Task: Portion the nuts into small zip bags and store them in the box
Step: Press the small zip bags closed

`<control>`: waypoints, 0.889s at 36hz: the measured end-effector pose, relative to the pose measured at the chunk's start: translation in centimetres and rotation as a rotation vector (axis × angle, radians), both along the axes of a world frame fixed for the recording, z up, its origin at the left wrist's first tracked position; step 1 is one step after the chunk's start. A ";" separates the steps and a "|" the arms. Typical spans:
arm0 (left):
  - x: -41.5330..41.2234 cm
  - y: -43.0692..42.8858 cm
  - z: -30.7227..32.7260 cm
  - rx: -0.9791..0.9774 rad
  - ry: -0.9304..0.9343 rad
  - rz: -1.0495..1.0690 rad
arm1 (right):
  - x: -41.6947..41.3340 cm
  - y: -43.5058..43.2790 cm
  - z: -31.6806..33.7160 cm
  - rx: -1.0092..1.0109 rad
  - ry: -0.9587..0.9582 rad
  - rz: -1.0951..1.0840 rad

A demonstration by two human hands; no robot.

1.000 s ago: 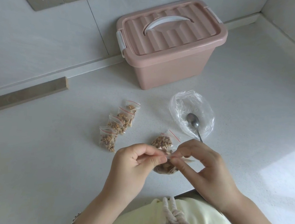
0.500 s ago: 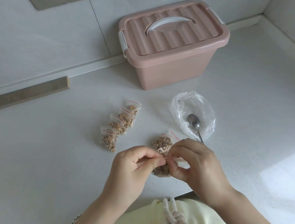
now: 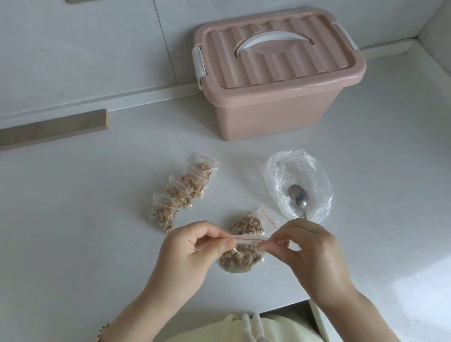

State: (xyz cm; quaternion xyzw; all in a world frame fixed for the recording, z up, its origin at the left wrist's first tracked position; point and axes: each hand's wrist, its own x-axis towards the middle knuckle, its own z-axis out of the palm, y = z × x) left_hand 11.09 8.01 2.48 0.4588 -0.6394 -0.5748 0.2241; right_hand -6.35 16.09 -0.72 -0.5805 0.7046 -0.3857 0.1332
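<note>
On the table [image 3: 76,239], the box [image 3: 274,93] sits upper centre by the wall [image 3: 65,61]; four filled bags [image 3: 181,191] lie centre-left, the spoon [image 3: 299,199] (inside a loose bag [image 3: 287,168]) centre-right.

1. Held zip bag [image 3: 239,259]: clear, chopped nuts sagging in its bottom, red-lined top strip pinched at both ends and stretched level.
2. Second filled zip bag [image 3: 248,224]: lies flat just behind it.
3. Four filled zip bags [image 3: 181,191]: overlapping row, to the left.
4. Pink box [image 3: 274,93]: lid shut, farthest back.
</note>
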 end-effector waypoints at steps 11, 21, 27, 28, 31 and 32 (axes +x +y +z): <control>1.8 -3.0 -3.5 0.091 -0.117 0.011 | 3.4 -2.8 -2.9 0.412 -0.422 0.043; 4.1 -6.8 -9.4 -0.185 -0.565 0.314 | 2.7 -6.4 -6.9 0.645 -0.747 -0.437; 3.9 -7.3 -11.9 -0.069 -0.667 0.282 | 2.1 -5.7 -6.8 0.781 -0.649 -0.405; 3.8 -7.3 -12.1 -0.077 -0.673 0.301 | 2.0 -5.4 -6.6 0.781 -0.645 -0.402; 3.7 -7.4 -12.5 -0.135 -0.641 0.391 | 1.6 -4.5 -5.6 0.764 -0.646 -0.391; 3.7 -7.3 -12.5 -0.151 -0.626 0.417 | 1.6 -4.1 -5.3 0.759 -0.640 -0.382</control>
